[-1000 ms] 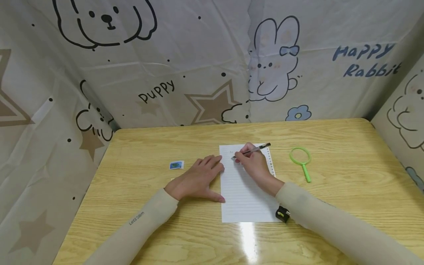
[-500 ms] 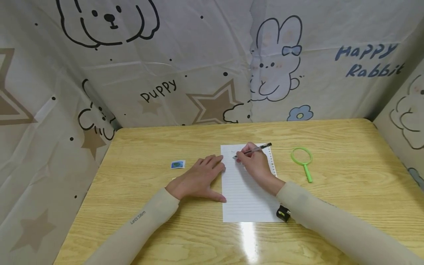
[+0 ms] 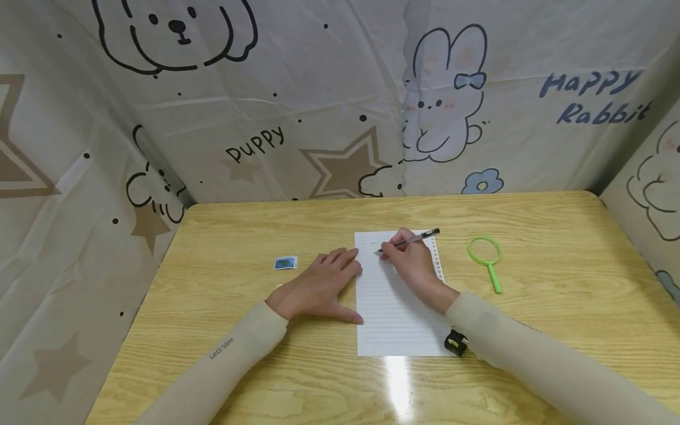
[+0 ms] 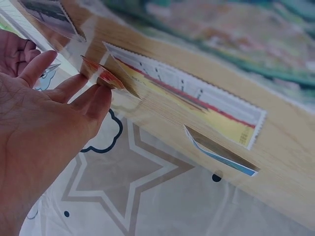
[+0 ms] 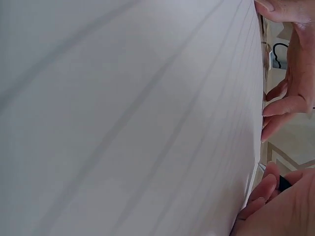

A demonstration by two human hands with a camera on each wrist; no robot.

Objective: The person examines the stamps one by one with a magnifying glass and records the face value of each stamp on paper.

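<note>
A sheet of lined, hole-punched paper lies flat on the wooden table. My right hand grips a black-capped clear pen, its tip at the paper's upper left, below small marks too faint to read. At the sheet's left edge rests my left hand, fingers spread and thumb apart. Several stamps lie under and around that hand: in the left wrist view, a reddish stamp is by its fingertips and a yellow and white stamp lies farther off. Dark pen grip shows in the right wrist view.
A blue stamp-like picture lies left of my left hand. To the right is a green magnifying glass. A small black object with a yellow mark sits at the paper's lower right, partly under my right sleeve. A printed cloth hangs behind the table.
The pen's tail has shifted slightly right and the right hand moved a little along the line; the marks on the paper show more plainly. My left hand keeps its place.
</note>
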